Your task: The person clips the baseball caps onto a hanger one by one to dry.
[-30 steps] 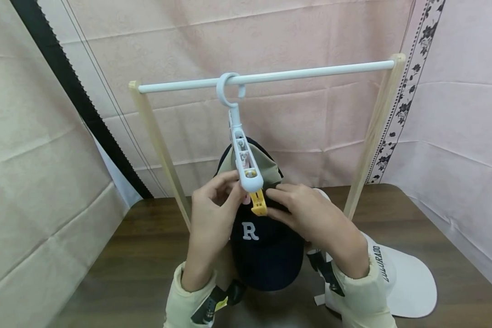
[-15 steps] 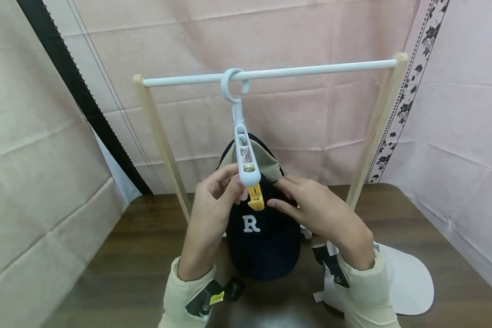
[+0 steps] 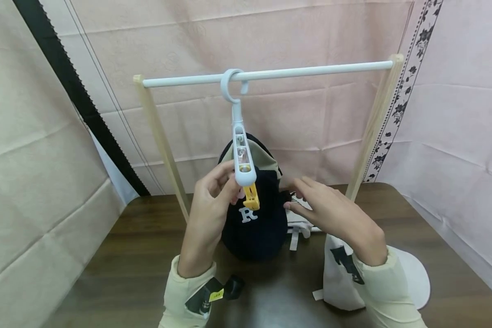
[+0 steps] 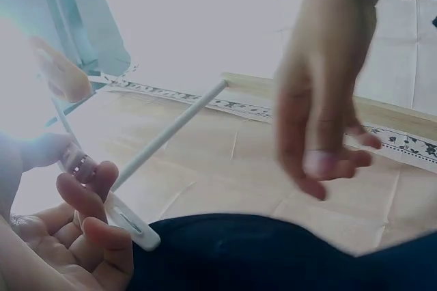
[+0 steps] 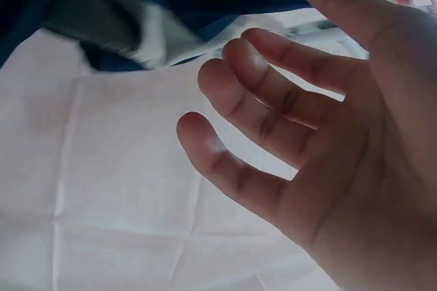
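Note:
A pale blue hanger hooks over the white bar and slants toward me. From its near end sticks out a yellow clip. My left hand pinches a small pink clip at the hanger's left side. A navy cap with a white R hangs below the hanger, its brim pointing down. Behind it shows a second cap, beige inside with a dark edge. My right hand is at the navy cap's right side, fingers relaxed and spread, holding nothing.
The white bar runs between two wooden posts. On the brown table a white cap lies under my right forearm. Another pale cap sits behind the navy one. Pink cloth hangs behind the rack.
My right hand has drawn back to the right from the navy cap. The cap has swung up and back a little, its R now tilted. My left hand keeps its pinch on the clip.

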Motion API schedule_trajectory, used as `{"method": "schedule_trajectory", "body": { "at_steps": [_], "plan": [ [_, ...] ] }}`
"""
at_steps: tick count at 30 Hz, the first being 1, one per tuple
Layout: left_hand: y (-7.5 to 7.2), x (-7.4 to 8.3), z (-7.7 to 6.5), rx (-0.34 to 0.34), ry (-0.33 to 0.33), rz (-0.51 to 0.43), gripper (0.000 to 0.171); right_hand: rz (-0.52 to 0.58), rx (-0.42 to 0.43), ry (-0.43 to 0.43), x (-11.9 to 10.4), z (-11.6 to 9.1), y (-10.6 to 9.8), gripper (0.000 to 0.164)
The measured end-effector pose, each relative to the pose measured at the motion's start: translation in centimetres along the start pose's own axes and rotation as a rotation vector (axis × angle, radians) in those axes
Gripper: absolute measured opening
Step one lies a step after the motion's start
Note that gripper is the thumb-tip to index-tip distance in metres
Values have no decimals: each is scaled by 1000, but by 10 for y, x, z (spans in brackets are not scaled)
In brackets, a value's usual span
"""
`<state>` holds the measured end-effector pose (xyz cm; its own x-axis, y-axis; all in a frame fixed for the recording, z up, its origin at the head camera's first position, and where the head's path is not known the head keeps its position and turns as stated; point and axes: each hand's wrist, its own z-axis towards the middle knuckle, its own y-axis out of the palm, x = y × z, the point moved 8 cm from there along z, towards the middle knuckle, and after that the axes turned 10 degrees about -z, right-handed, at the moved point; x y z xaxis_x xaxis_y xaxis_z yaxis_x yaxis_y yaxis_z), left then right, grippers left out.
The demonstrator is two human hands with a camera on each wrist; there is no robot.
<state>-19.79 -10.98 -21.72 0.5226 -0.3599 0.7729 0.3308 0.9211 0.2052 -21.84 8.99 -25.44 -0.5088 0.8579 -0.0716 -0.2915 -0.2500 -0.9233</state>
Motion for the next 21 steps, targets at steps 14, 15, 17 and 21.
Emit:
{"method": "schedule_trajectory", "body": {
  "at_steps": [14,15,17,21],
  "plan": [
    [2,-8,5,52,-22,-2,29,102,-348,-131,46,-37,49,29],
    [1,-9,5,59,-23,-8,30,130,-382,-132,49,-39,51,33],
    [-1,-9,6,76,-24,-18,31,161,-433,-126,55,-40,54,40],
    [-1,-8,9,78,-13,-32,30,120,-473,-127,64,-36,55,52]
  ]
}}
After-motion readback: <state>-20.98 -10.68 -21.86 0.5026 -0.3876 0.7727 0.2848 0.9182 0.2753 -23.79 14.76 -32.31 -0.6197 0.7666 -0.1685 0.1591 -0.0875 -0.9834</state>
